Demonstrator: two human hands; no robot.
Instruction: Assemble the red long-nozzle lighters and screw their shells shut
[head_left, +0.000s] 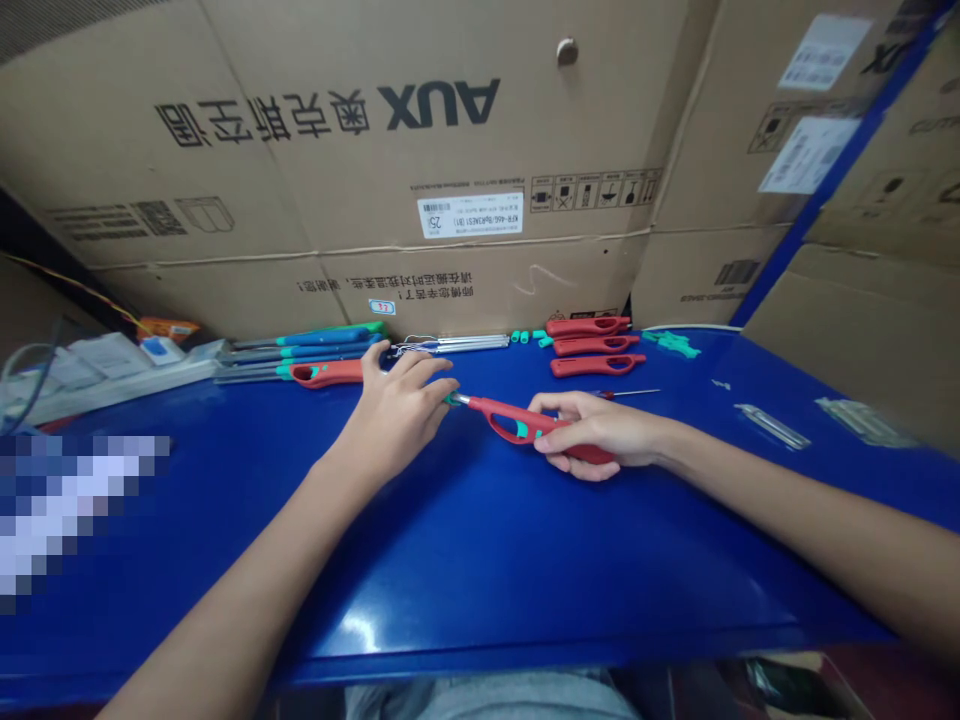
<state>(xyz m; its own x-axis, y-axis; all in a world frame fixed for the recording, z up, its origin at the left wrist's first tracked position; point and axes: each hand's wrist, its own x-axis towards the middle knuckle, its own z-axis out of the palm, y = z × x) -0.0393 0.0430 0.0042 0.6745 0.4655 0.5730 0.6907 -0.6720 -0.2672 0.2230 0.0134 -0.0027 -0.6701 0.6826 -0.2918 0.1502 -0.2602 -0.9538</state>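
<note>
Soft shadows under the hands (394, 420) (592, 432), warped edges

Your right hand (600, 432) gripped a red lighter (510, 420) by its handle, and your left hand (394, 420) reached its green tip, with the fingertips (442, 386) at the nozzle. Beyond that lighter lay three more red lighters (592, 345) in a row, with a small screwdriver (626, 393) just in front of them. Farther left of it were another red lighter (326, 374), teal-handled rods (315, 345) and steel tubes (454, 344). To its right, green parts (671, 345) and metal strips (772, 426) lay on the blue table (480, 590). Cardboard boxes (300, 150) stood behind it all.
</note>
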